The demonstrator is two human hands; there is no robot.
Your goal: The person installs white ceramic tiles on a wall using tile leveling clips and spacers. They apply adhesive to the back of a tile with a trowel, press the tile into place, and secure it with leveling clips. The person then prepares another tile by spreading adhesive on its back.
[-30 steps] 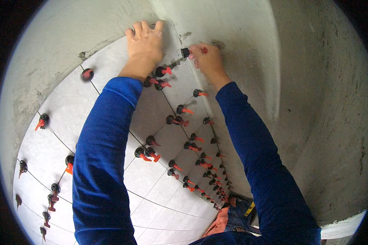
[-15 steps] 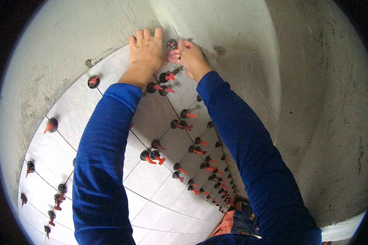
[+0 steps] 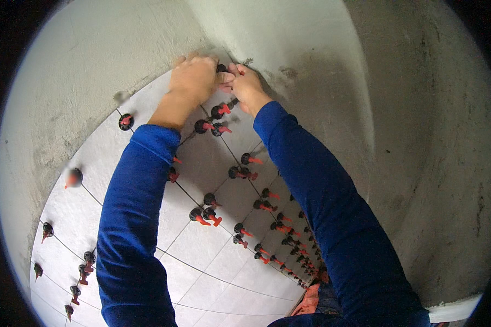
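My left hand (image 3: 193,77) rests against the top corner of the grey-white tiled surface (image 3: 147,103), fingers bent over its upper edge and partly hidden. Close beside it, my right hand (image 3: 245,87) is closed at a black-and-red tile leveling spacer (image 3: 222,68), its fingers round the knob. Most of that spacer is covered by the fingers. Just below my hands, another tile leveling spacer (image 3: 220,111) with a red handle sits by a dark strip at the joint. A pair of the same spacers (image 3: 204,126) stands a little lower.
Several more black-and-red spacers (image 3: 199,216) stick out along the tile joints, down to the lower right. Rough grey plaster (image 3: 93,60) borders the tiles above and left. A bare concrete wall (image 3: 414,163) rises at the right. Orange cloth (image 3: 306,301) shows at the bottom.
The view has shifted, so the tiles sit slightly lower. My left hand's fingers, stretched upward before, now bend over the edge. My right hand stays at the spacer, its fingers covering more of it.
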